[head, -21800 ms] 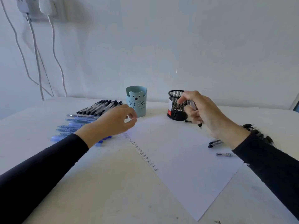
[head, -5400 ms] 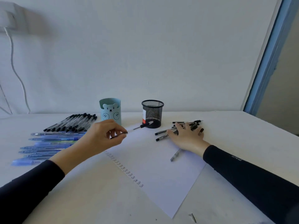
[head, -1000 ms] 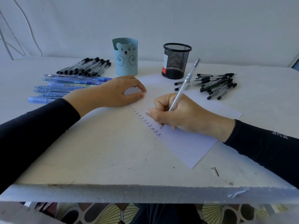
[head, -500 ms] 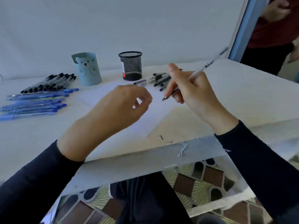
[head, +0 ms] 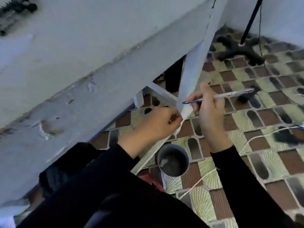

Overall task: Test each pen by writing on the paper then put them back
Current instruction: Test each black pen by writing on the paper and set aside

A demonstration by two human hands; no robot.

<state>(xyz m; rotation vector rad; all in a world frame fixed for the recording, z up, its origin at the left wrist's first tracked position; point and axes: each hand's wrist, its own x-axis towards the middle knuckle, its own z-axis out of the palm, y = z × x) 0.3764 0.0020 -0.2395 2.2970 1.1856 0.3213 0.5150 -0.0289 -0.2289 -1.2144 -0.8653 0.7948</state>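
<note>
I am looking down past the table's front edge [head: 85, 89] at the floor; the paper and the other pens are out of view. My right hand [head: 209, 116] grips a clear pen [head: 230, 95] held nearly level, its bare dark tip pointing left. My left hand [head: 153, 124] hovers just left of that tip with its fingers curled and thumb against forefinger. Anything pinched there is hidden. Both hands are below the table edge, over the tiled floor.
A white table leg [head: 195, 63] slants down behind the hands. A grey round cup-like container [head: 172, 159] stands on the patterned tiles under my wrists. A black stand base [head: 241, 45] and a white cable [head: 263, 135] lie on the floor to the right.
The view has swung from the tabletop down to the floor. Both hands have dropped below the table edge, the right still gripping the pen, its tip now close to the left fingers.
</note>
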